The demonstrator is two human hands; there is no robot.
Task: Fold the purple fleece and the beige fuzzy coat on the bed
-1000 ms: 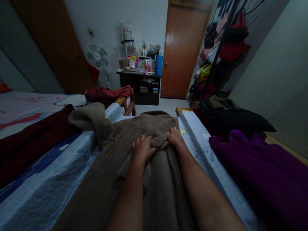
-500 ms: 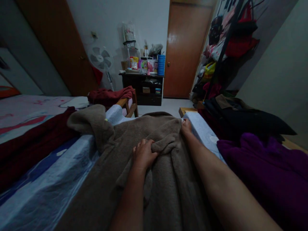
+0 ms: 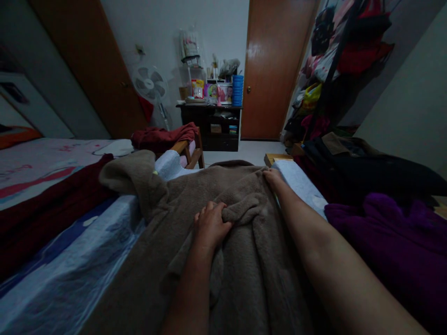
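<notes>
Brown fleece filled the middle of the head view, where the garment (image 3: 186, 193) lay spread over a pale blue cover (image 3: 300, 179), between dark red cloth (image 3: 59, 200) and a purple garment (image 3: 380, 237). The hands were apart: the right hand (image 3: 274, 180) seemed to pinch its far right edge, while the left hand (image 3: 211, 225) rested beside a bunched fold, its grip impossible to tell. Light, even tension there, with the left palm steadying the pile, seemed best for avoiding fresh creases.

the brown garment (image 3: 240, 251) is matt, fuzzy cloth; the door (image 3: 275, 60) looks like smooth, faintly glossy wood.
</notes>
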